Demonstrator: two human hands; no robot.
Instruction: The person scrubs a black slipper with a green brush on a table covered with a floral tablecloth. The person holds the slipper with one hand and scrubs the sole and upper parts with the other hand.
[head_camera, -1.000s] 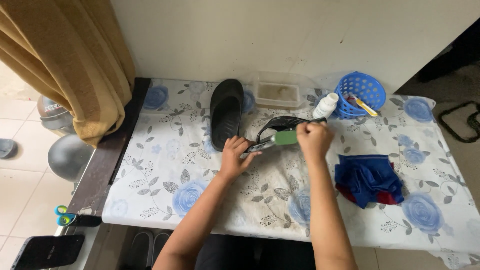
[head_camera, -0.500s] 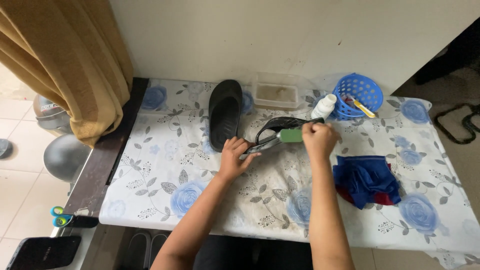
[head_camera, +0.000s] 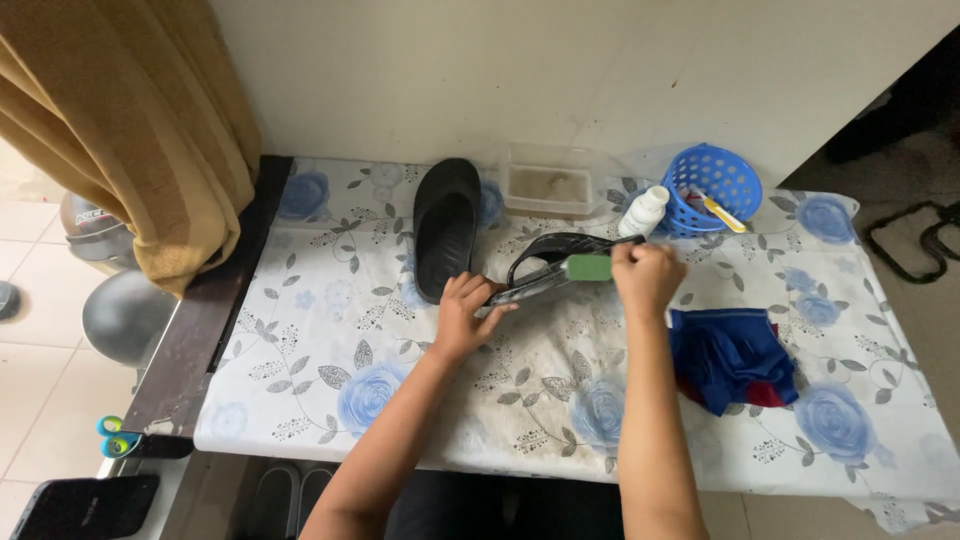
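The left hand (head_camera: 462, 312) rests on the desk (head_camera: 330, 370), its fingers (head_camera: 495, 307) closed on the near end of a black sandal (head_camera: 550, 265) that stands tipped on its edge. To the right of those fingers, the right hand (head_camera: 648, 278) is curled shut round a small green brush (head_camera: 588, 267), whose green end lies against the sandal's upper side. The sandal thus sits between the two hands, touching both. Right of the right hand and a little nearer, a crumpled blue cloth (head_camera: 735, 358) with a red edge lies on the flowered desk cover. Just beyond the left fingers a second black sandal (head_camera: 446, 225) lies flat, sole down. Farther back, beyond the right fingers, stand a small white bottle (head_camera: 643, 212) and a blue plastic basket (head_camera: 715, 185), close together. Left of the bottle, against the wall, sits a clear shallow tray (head_camera: 548, 186).
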